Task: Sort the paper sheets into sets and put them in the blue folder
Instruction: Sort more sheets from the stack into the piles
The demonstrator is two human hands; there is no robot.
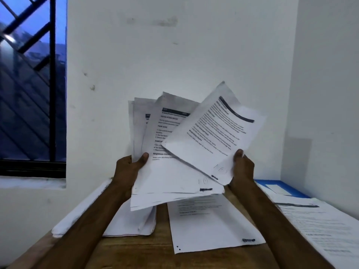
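Head: paper sheets between hands

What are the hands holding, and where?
Left hand grips the fanned stack of white printed paper sheets at its left edge; right hand pinches one tilted printed sheet at its right edge.

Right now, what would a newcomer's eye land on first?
A fanned stack of printed sheets held up mid-frame in the left grip, with the right grip pinching one tilted sheet in front of it. Below, loose sheets lie on a wooden table, and a blue folder sits at its far right.
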